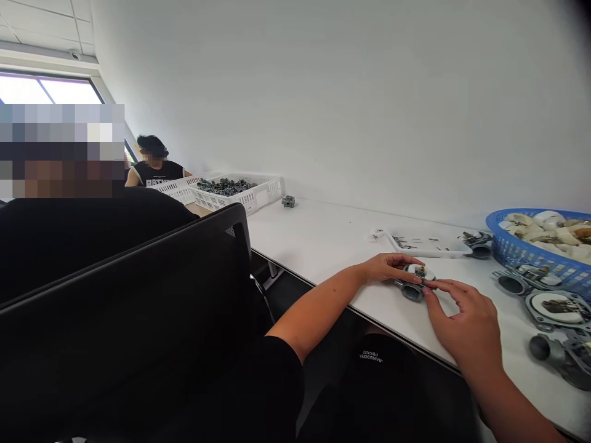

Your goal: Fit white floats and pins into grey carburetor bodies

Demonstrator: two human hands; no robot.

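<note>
A grey metal carburetor body [412, 293] with a round white part and a small brass piece on top rests on the white table. My left hand [388, 268] grips it from the left, fingers across its top. From the right, my right hand [467, 317] pinches at its near right edge with thumb and index finger. Any small part between those fingertips is too small to make out. More carburetor bodies [511, 283] lie to the right of my right hand, some with white round parts on them.
A shallow white tray [427, 253] of small pins lies behind my hands. At the right stands a blue basket [501, 243] of white parts. White crates [268, 194] hold many metal parts; one metal part [288, 202] sits beside them. A black chair [184, 295] and two people are at left.
</note>
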